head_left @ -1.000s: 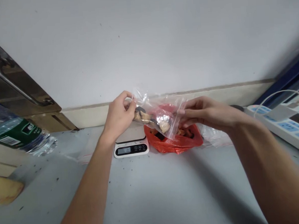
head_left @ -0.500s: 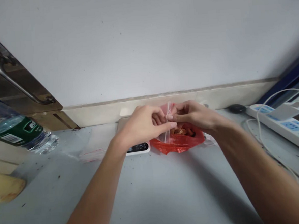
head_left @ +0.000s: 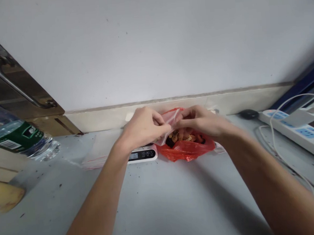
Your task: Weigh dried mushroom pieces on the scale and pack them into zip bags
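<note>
My left hand [head_left: 145, 127] pinches a small clear zip-lock bag [head_left: 163, 140] by its edge, thumb and fingers closed on it. My right hand [head_left: 200, 122] is closed at the bag's upper right side, its fingertips on the plastic. The zip-lock bag slants over an open red plastic bag [head_left: 184, 153], which holds brown and dark dried pieces [head_left: 188, 138]. Behind my left wrist is a digital kitchen scale [head_left: 144, 154], its display reading 0.0. My left hand hides most of its plate.
Flat clear zip-lock bags [head_left: 99, 153] lie left of the scale. A water bottle [head_left: 22, 136] and a yellowish cylindrical object [head_left: 7, 195] are at the far left. On the right are a black mouse [head_left: 248, 114], a power strip [head_left: 304, 131] and a white cable [head_left: 274, 153]. A wall stands behind.
My left hand has shifted slightly left, drawing the zip-lock bag out from upright to slanted. More of the dried pieces and the scale's display now show.
</note>
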The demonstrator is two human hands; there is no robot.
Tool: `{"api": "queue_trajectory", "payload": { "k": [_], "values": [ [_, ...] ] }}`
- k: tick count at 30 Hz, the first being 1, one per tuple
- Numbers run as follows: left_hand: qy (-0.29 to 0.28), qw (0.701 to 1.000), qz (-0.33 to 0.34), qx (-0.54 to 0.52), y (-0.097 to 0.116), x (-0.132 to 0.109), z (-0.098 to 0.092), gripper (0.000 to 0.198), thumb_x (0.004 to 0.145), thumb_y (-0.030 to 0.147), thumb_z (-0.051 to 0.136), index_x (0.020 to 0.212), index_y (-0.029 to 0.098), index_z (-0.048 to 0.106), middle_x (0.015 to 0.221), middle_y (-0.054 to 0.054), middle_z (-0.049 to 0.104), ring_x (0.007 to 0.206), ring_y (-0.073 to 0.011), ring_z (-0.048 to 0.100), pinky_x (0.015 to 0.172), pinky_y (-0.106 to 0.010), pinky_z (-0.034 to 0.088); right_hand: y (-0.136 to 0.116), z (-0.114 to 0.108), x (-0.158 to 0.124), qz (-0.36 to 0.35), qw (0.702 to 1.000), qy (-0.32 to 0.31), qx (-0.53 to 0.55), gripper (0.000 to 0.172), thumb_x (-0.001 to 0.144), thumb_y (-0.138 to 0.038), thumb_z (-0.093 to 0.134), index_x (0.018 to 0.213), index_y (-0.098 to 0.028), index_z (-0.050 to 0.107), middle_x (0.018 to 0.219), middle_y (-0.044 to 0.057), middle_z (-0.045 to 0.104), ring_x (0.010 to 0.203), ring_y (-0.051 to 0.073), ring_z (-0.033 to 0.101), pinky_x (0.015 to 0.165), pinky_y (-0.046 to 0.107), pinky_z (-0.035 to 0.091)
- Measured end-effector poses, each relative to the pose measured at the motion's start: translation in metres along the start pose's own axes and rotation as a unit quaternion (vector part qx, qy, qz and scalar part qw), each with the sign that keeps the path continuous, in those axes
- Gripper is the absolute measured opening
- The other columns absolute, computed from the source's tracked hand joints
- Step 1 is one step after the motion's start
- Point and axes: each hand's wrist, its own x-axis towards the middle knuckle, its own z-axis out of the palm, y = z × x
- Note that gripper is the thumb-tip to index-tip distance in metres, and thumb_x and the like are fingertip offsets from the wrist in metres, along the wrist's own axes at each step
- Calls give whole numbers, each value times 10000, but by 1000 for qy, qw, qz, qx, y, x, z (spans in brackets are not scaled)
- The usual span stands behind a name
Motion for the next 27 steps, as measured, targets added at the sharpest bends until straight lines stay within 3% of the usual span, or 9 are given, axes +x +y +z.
{"api": "queue_trajectory", "payload": {
  "k": [4, 7, 11, 14, 17, 20, 23, 25, 27],
  "values": [
    [147, 989, 17, 22, -4, 2, -8, 194, 700, 196, 645, 507, 178, 663, 497, 17, 606, 529, -126, 538, 504, -246, 371, -4, 6, -2, -12, 967, 209, -146, 224, 730, -292, 704, 592, -232, 539, 576, -30, 504, 550, 140, 469, 515, 283, 358],
    [160, 983, 86, 9, -5, 4, 0, 183, 715, 192, 642, 534, 174, 656, 508, 27, 605, 529, -118, 545, 510, -235, 386, -7, 17, -2, -117, 922, 313, -196, 93, 725, -152, 627, 757, -226, 674, 837, 24, 605, 731, 176, 576, 654, 308, 469],
    [154, 975, 162, 17, 1, 4, 18, 182, 760, 152, 609, 587, 185, 657, 538, 42, 627, 518, -104, 549, 515, -224, 410, -10, 24, -5, -118, 945, 190, -240, 159, 769, -151, 627, 803, -206, 772, 873, 57, 666, 777, 195, 621, 735, 323, 513],
    [201, 961, 191, 24, 0, 6, 19, 201, 855, 203, 600, 678, 187, 693, 665, 13, 706, 631, -131, 627, 620, -235, 495, -8, 16, -7, -75, 970, 90, -213, 403, 786, -246, 726, 1186, -209, 751, 829, 27, 709, 750, 208, 654, 723, 331, 543],
    [303, 946, 117, 9, -10, 11, 9, 219, 938, 265, 595, 1063, 185, 755, 1137, -74, 769, 1032, -217, 694, 906, -328, 551, 0, 2, -6, -112, 977, 66, -169, 894, 789, -378, 783, 1593, -254, 414, 926, 18, 747, 808, 227, 704, 774, 370, 581],
    [198, 968, -2, -155, -22, 17, -2, 419, 965, 262, 612, 1379, 204, 637, 1185, -99, 761, 1020, -216, 728, 956, -382, 567, 10, -10, -3, -142, 977, 47, -153, 1035, 833, -491, 735, 1682, -263, 190, 962, 32, 756, 806, 235, 727, 777, 402, 598],
    [146, 938, -43, -311, -29, 20, -6, 420, 924, 239, 691, 1339, 179, 660, 941, -60, 795, 912, -202, 749, 906, -378, 597, 15, -25, -4, -158, 978, -1, -138, 987, 855, -547, 685, 1673, -247, 223, 1059, 70, 766, 885, 242, 738, 820, 409, 597],
    [176, 917, -38, -357, -30, 23, -6, 381, 855, 245, 780, 1221, 161, 721, 901, -53, 798, 898, -200, 745, 875, -362, 607, 14, -39, -8, -159, 975, -54, -146, 734, 861, -554, 665, 1510, -238, 532, 1082, 79, 771, 963, 249, 730, 858, 390, 584],
    [205, 906, -12, -370, -30, 25, -3, 329, 778, 309, 864, 1057, 158, 778, 930, -65, 807, 898, -204, 741, 861, -356, 609, 13, -55, -14, -131, 971, -93, -176, 462, 871, -588, 637, 1121, -221, 767, 987, 71, 777, 910, 237, 720, 808, 356, 573]
  ]
}}
